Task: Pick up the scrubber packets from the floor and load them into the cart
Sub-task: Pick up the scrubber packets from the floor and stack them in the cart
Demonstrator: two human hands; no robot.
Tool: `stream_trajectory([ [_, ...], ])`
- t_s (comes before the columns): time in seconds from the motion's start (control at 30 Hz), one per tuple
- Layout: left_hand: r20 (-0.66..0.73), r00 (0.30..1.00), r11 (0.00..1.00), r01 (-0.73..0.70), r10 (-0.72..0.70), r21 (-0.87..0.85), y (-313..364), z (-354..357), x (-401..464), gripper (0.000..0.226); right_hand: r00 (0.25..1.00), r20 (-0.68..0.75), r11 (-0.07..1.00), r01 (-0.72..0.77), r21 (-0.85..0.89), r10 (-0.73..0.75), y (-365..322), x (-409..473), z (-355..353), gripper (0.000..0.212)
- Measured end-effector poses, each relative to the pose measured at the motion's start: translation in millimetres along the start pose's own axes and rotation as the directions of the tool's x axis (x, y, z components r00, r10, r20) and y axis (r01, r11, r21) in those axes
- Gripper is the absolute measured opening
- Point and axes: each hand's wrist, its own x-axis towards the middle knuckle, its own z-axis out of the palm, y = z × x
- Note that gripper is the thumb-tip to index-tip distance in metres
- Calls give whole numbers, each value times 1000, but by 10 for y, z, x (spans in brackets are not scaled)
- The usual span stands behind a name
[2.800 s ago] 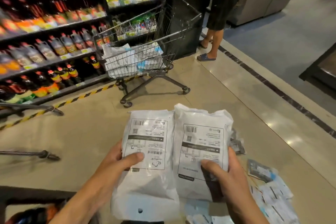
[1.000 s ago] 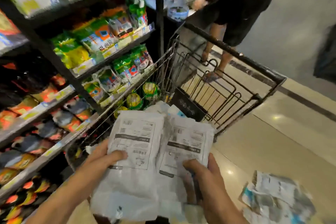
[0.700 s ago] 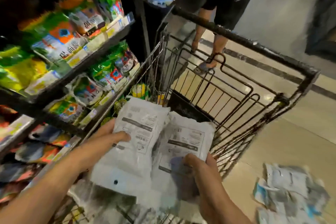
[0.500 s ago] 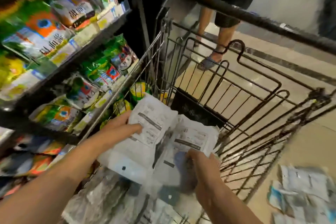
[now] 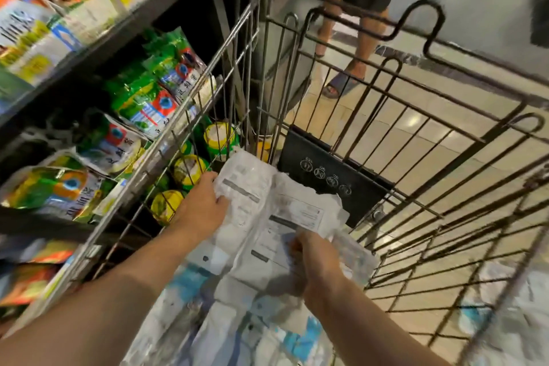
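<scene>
Left hand (image 5: 205, 211) and right hand (image 5: 315, 258) pinch two packets (image 5: 267, 217) low inside the cart (image 5: 350, 184) (near its left wall); uneven release could slide one off the pile.

Cart (image 5: 398, 116): open at the top; access from above only. Left wire wall (image 5: 190, 116) runs close along the shelf (image 5: 98, 38), its packets (image 5: 148, 98) just beyond the wires; no way in on that side. Far end closed by wire grid and black flap (image 5: 329, 178). Right wire wall (image 5: 445, 246) shuts off the floor (image 5: 416, 134). Basket bottom near the camera covered by packets in cart (image 5: 237, 321); both hands, left hand (image 5: 202, 208) and right hand (image 5: 318, 261), and their held packets (image 5: 267, 217) fill the middle. Free room: upper basket toward the far right corner. Beyond the cart, a person's legs (image 5: 356, 38) stand on the floor.
</scene>
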Motion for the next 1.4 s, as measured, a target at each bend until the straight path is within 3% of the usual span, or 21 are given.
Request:
stream_trajectory([
  [0.1,11,999,984,-53,52,170,-120,200,-50,74,988,-152,998,23,-63,-32,44,185,91,29],
  [0.17,-29,996,976,-82,89,200,-186,295,-74,80,974,-214,987,42,-153,-75,74,232,122,40],
  [0.37,8,995,975,-104,104,197,-309,372,-134,63,958,-234,949,90,-303,-166,126,239,138,53],
  [0.47,24,998,990,-66,64,121,-256,278,-245,59,949,-241,912,95,-399,-205,236,267,82,74],
  [0.67,74,997,999,-35,36,-18,-57,-159,-783,48,945,-192,879,155,-450,-265,93,-206,-98,64],
  [0.9,69,990,979,-109,122,-174,419,-712,-1844,33,951,103,834,305,-460,-291,-274,-1566,-567,17],
  [1.1,102,983,885,-89,151,-457,952,-1001,-2763,24,890,253,826,448,-343,-378,-367,-2698,-1356,10],
  [1.27,105,957,817,-170,270,-551,1441,-1035,-3385,21,858,187,818,513,-260,-479,-333,-3208,-2017,9],
  [1.4,151,914,829,-258,376,-497,1774,-866,-3676,23,851,34,832,520,-193,-524,-226,-3476,-2535,10],
])
